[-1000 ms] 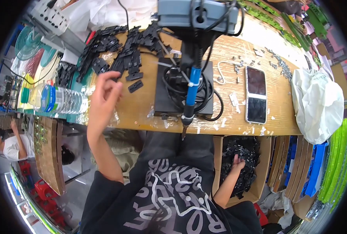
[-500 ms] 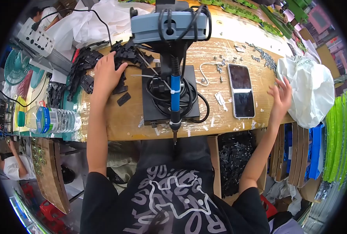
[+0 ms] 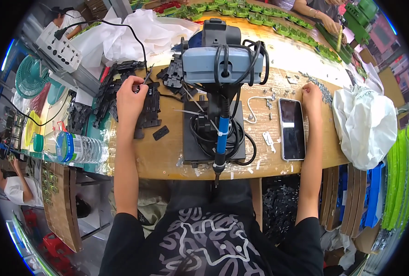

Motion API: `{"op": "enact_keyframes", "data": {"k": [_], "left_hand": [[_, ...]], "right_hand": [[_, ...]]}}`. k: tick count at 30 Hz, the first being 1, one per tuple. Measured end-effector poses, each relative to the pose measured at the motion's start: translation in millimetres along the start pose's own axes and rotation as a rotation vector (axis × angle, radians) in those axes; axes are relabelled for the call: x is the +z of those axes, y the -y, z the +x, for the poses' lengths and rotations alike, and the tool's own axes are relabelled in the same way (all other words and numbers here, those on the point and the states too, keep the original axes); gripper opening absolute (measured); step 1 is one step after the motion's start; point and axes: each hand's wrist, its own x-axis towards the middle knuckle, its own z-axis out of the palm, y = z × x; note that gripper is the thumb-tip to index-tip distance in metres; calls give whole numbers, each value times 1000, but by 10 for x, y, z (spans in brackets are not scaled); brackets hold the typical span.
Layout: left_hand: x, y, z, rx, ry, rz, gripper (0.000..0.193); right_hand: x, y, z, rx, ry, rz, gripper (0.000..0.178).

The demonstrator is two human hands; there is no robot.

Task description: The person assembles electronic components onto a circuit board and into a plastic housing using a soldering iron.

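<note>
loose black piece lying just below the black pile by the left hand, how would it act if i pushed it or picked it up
The loose black piece looks like thin moulded plastic, so it is probably stiff and light. Lying flat on the table, it would likely slide rather than roll.

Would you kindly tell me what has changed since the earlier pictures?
The right hand rose from the cardboard box below the table, passed by the white plastic bag and is now at the small metal parts. The left hand moved forward to the black plastic parts and now appears to pinch a slim dark piece. The smartphone and water bottle stayed put.
</note>
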Motion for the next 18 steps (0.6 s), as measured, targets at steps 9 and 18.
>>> {"op": "enact_keyframes", "data": {"k": [9,18], "left_hand": [[33,111,-16,109,130,117,28],[-461,42,-285,-71,-296,-565,20]], "right_hand": [[-146,163,-77,61,-33,-69,12],[-806,375,-478,210,30,815,16]]}}
